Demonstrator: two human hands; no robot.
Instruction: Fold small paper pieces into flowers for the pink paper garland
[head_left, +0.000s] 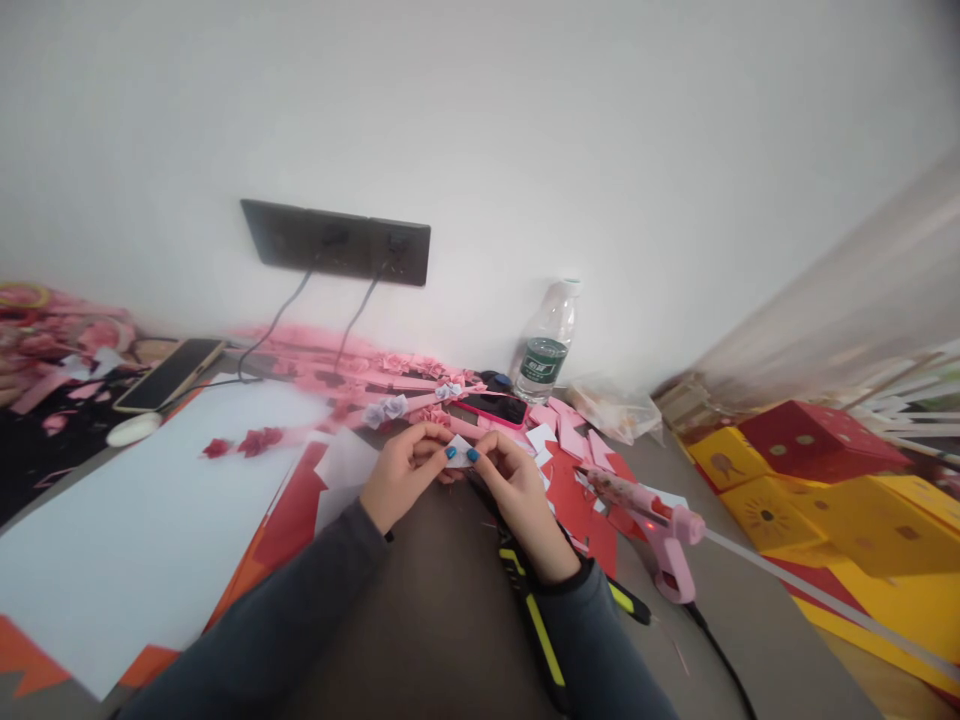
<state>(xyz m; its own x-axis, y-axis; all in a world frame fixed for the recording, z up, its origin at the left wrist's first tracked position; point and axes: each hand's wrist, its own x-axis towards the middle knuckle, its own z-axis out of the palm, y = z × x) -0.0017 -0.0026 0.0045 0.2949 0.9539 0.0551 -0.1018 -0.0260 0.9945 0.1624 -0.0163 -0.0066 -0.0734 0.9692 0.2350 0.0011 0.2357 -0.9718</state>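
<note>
Both my hands meet over the near part of the table, pinching one small white piece of paper [460,453]. My left hand [405,472] grips its left side between thumb and fingers. On its right side, my right hand [517,485] pinches it the same way. Just beyond my hands lie pink paper flowers [431,412] and pale lilac paper flowers [386,410]. Beneath my right wrist is a black and yellow-green handled tool [534,620], partly covered by my arm. A pink glue gun [652,520] with a lit red light lies to the right.
A water bottle [545,345] stands against the wall by a phone [495,407]. Large white sheets [142,520] cover the left, near another phone [171,374]. Red paper [581,505] and pink scraps lie right of centre. Yellow and red boxes [825,440] are at far right.
</note>
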